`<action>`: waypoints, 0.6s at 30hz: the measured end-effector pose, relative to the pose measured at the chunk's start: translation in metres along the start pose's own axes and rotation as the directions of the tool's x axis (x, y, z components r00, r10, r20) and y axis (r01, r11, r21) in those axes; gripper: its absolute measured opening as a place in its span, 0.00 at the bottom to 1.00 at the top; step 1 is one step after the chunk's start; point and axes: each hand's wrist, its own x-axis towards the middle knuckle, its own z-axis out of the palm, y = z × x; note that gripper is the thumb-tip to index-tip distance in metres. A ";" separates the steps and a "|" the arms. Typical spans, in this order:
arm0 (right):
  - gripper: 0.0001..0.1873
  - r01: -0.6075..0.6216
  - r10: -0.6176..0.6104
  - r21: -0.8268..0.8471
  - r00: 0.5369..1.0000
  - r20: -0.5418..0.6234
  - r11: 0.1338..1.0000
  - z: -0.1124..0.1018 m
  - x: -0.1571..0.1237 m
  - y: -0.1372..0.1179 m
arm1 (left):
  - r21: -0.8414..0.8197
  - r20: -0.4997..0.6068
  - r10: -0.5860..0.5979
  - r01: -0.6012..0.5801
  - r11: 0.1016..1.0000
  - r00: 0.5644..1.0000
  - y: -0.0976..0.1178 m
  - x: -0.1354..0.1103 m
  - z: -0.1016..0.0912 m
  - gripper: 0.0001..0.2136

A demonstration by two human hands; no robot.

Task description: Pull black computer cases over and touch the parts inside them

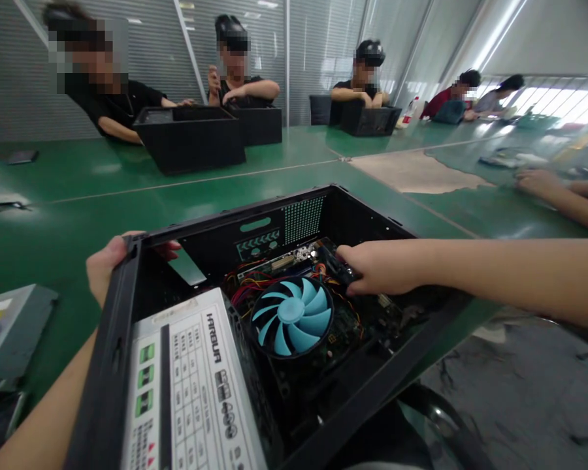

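Head view: brand text first. The power supply (191,391) has a white label with big stylised letters; we read HARBUA, last letter unsure. Beside it run rows of small figures, three green squares and two red triangles, too small for us to read. A bottle (409,112) across the bench (59,241) has a red label, not legible.

Our open black computer case (115,346) lies right in front of us, between both hands. The left grip (106,266) is clamped on its upper left corner, fingers curling over the rim to the inside. The right grip (372,267) reaches in from the right, closed narrow on a small dark part (337,264) at the fingertips, just beyond the light-blue fan (292,311); whether that part is loose or fixed we can't tell. Red and yellow wires (247,287) bunch beside the fan.

The bench is green and glossy, with a brown sheet (416,171) on it and a grey metal box (17,326) at left. Across from us, three people sit at black cases (193,137), two more sit farther right, and another person's forearms (563,196) show at the right edge. Behind: a glass partition (147,72) with blinds.
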 end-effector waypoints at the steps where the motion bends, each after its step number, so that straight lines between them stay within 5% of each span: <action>1: 0.20 -0.002 0.002 -0.012 1.000 0.002 1.000 -0.003 -0.001 -0.003 | 0.006 0.019 0.004 -0.004 1.000 1.000 0.000 0.000 -0.001 0.14; 4: 0.16 -0.067 0.064 -0.026 0.994 -0.093 0.997 -0.012 -0.004 -0.008 | 0.032 0.088 -0.040 0.038 0.999 0.995 -0.003 0.001 -0.006 0.18; 8: 0.21 -0.174 0.180 0.047 0.925 -0.334 0.984 -0.019 -0.009 -0.003 | -0.001 0.038 -0.083 0.083 0.997 0.996 -0.005 0.001 -0.006 0.19; 11: 0.21 -0.187 0.191 0.048 0.898 -0.396 0.981 -0.019 -0.014 0.000 | -0.016 0.046 -0.072 0.072 0.997 0.996 -0.003 0.000 -0.003 0.19; 18: 0.14 -0.053 0.050 -0.077 0.998 -0.040 0.996 -0.010 -0.011 -0.003 | -0.017 0.074 -0.060 0.061 0.998 0.995 -0.004 0.004 -0.001 0.20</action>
